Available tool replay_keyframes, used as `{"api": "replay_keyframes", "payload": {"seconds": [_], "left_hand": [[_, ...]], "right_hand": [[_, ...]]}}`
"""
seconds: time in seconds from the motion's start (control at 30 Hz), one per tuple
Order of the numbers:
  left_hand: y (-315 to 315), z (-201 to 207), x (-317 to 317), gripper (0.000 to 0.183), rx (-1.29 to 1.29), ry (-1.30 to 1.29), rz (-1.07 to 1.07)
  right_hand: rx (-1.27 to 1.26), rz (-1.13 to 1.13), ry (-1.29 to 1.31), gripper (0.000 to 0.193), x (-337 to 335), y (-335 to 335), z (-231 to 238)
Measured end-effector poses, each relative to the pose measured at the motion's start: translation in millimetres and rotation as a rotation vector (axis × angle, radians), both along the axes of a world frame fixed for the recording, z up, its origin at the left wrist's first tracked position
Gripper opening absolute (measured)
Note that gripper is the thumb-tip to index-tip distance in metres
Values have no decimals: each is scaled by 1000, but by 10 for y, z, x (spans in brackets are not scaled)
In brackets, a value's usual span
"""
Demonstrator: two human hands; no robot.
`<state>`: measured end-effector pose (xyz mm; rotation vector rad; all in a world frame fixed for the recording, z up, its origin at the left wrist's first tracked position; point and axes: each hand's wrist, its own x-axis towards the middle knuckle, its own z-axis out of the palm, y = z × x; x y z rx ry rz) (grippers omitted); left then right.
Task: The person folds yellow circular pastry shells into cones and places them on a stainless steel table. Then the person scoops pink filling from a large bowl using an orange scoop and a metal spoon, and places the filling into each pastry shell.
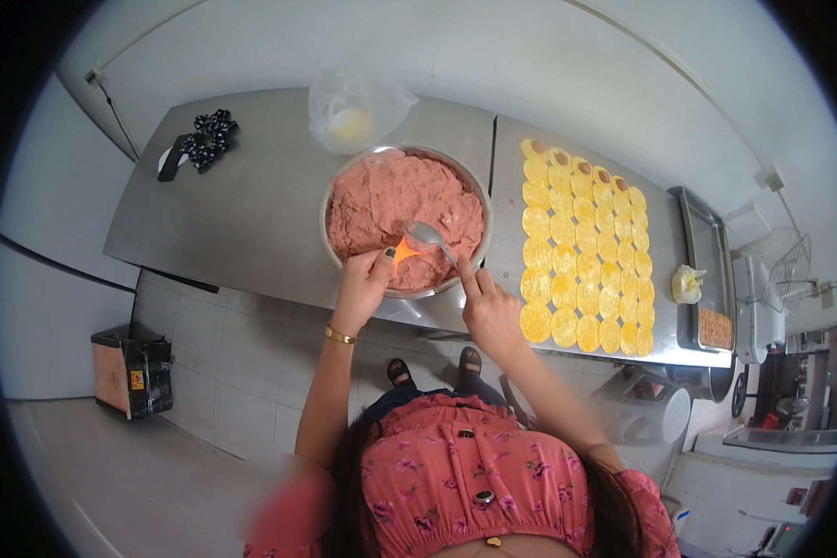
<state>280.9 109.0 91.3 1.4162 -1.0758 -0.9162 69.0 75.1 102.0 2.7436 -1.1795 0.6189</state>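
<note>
A large round metal bowl [325, 223] is heaped with pink ground meat [391, 191]. At its near rim my left hand [367, 279] is closed on an orange scoop-like utensil [403, 252], whose far end is hard to tell from the meat. My right hand [491, 312] grips a metal spoon [425, 232], its bowl tilted against the orange utensil just above the meat. To the right, round yellow dough wrappers [564, 228] lie in overlapping rows. Small lumps of meat [581, 167] sit on several wrappers along the far edge.
A clear plastic bag [353, 116] with something yellow stands behind the bowl. Black dotted cloth [211, 135] lies at the far left of the steel table [251, 200]. On the right are a metal tray [702, 219], a small bag [686, 284] and a filled tray [715, 328].
</note>
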Motion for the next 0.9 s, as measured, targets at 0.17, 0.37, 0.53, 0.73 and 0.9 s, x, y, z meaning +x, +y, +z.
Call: {"api": "replay_keyframes", "payload": {"seconds": [0.17,0.37,0.53,0.73,0.9], "left_hand": [[64,-29,9,36,-14,173,-17],[74,1,53,36,-89,131,-13],[59,57,-5,26,-175,-500,29],[73,225,-57,18,-118,-883,68],[40,246,-71,20,-65,-968,58]], "right_hand": [[192,-81,-136,50,37,-96,57],[469,-92,-339,27,67,-368,204],[548,-90,-261,25,151,-338,366],[416,-108,-150,32,245,-131,409],[372,-115,-45,40,286,-71,412]]}}
